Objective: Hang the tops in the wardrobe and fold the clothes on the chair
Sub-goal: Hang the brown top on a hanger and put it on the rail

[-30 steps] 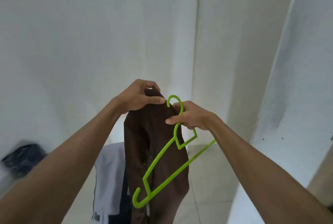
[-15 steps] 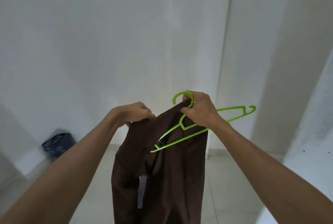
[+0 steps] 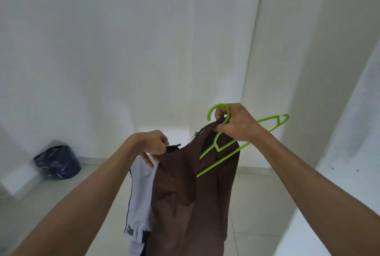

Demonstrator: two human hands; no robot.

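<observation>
**Brown top half-dressed on the hanger, nothing hung yet**

Your right hand [image 3: 236,124] is clenched around the neck of the green plastic hanger [image 3: 224,150], just under its hook, and pinches the upper edge of the brown top [image 3: 185,190] against it. Your left hand [image 3: 152,144] grasps the top's other upper edge, near a small black tag, so the garment hangs spread between your two hands in front of you. One arm of the hanger lies across the brown fabric; the other sticks out bare to the right, past your wrist. Whether any part of the hanger is yet inside the neck opening, you cannot tell from here.

Judging by this, you are early in the task: the top is not seated on the hanger, and no wardrobe or rail is in view. A white garment with a dark stripe [image 3: 139,194] hangs behind the brown one, below your left hand; what it rests on is hidden. A dark bin with a plastic liner [image 3: 57,163] stands on the floor by the left wall.
</observation>
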